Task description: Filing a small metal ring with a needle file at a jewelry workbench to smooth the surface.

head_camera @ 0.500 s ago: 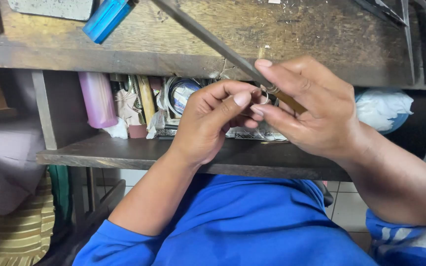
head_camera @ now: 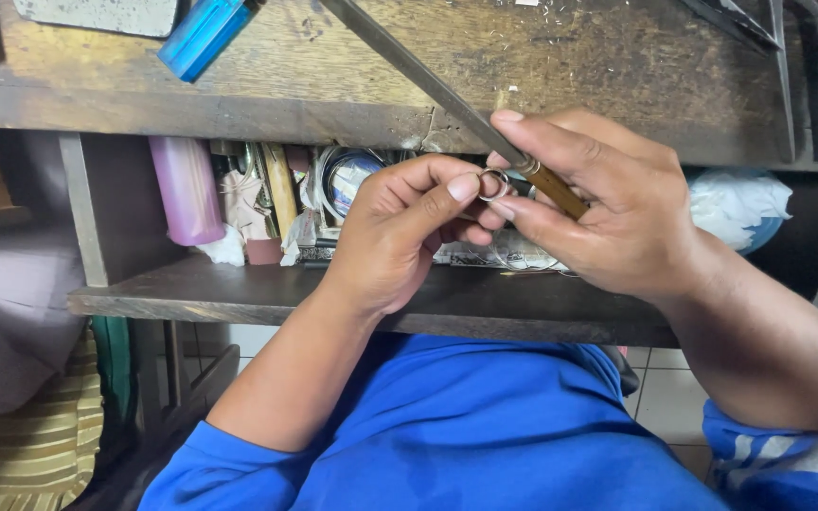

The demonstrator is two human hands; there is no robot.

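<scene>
My left hand [head_camera: 392,237] pinches a small metal ring [head_camera: 495,184] between thumb and forefinger, held in the air just in front of the wooden surface [head_camera: 352,66]. My right hand [head_camera: 608,203] is closed around the brown handle of a long, slim file [head_camera: 447,95], whose grey blade runs up and away over the surface, its handle end touching the ring. The ring looks thin, light and hard, I judge, smooth enough to slip, so I would hold it by its outer edge with the fingertips pressed firmly. The file seems stiff and is best gripped at the handle. On the surface, at the top left, lies a bright blue rectangular case [head_camera: 205,30]. On the shelf [head_camera: 239,298] beneath stand a pale pink cylindrical bottle [head_camera: 185,189] and a crowd of small packets and wire coils; to the right sits a crumpled white and blue bag [head_camera: 740,206]. Any print on them is too small to tell.
</scene>
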